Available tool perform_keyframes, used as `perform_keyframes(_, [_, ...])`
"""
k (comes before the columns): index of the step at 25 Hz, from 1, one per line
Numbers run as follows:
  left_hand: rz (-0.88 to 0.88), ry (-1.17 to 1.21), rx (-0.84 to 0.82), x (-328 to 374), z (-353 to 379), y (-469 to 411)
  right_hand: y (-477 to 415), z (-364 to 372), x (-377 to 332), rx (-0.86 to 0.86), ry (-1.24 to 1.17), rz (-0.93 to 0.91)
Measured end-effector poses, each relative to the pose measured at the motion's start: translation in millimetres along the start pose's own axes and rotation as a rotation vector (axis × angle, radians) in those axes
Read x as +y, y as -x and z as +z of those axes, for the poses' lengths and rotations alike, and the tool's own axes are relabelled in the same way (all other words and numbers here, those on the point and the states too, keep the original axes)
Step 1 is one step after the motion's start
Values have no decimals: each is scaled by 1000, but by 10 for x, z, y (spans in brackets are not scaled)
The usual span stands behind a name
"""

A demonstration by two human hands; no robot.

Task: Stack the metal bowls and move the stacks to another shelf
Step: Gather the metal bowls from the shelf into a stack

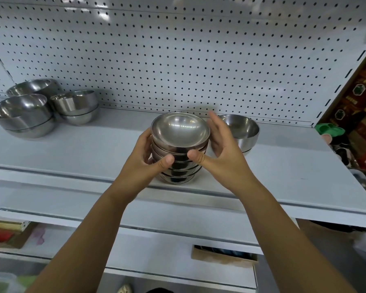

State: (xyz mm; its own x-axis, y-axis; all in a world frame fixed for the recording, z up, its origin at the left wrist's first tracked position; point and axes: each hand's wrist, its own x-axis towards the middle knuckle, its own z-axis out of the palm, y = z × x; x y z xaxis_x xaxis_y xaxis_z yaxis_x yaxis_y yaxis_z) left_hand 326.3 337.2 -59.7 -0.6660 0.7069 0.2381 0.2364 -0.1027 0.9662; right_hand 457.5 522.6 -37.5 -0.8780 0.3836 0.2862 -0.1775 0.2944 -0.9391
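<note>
Bowl stack gripped on white shelf

Stack of metal bowls (179,153) sits near the front edge of the white shelf (72,149), about centre of view, several bowls nested, top bowl open side up. Left hand (145,157) presses the stack's left side, thumb across the front, fingers wrapped behind. Right hand (222,149) is at the right side: thumb tip touches the front of the stack, fingers spread and raised behind the rim, not clearly closed on it. So left hand grasps the stack, right hand only partly on it.

Just right of the stack, behind the right hand, stands a second short bowl stack (242,132), apart from the gripped one. Far left of the shelf, three more bowl groups (42,106) cluster close together, each a pair nested; well apart from the centre stack.

Pegboard back panel (178,60) rises behind the shelf. Lower shelf (156,240) shows below, with a cardboard box (224,255) at its front. Brown printed cartons (359,106) at right edge.
</note>
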Motion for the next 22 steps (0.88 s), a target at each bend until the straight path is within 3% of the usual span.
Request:
perform_keyframes(3, [10, -17, 31, 75, -12, -41, 213, 56, 176, 59, -60, 148])
perform_keyframes(7, [20, -69, 16, 163, -57, -146, 402, 182, 379, 4, 38, 241])
perform_keyframes(12, [39, -100, -16, 196, -169, -232, 275, 289, 466, 22, 124, 238])
perform_keyframes(22, [99, -9, -134, 262, -261, -368, 409, 484, 316, 312, 72, 226])
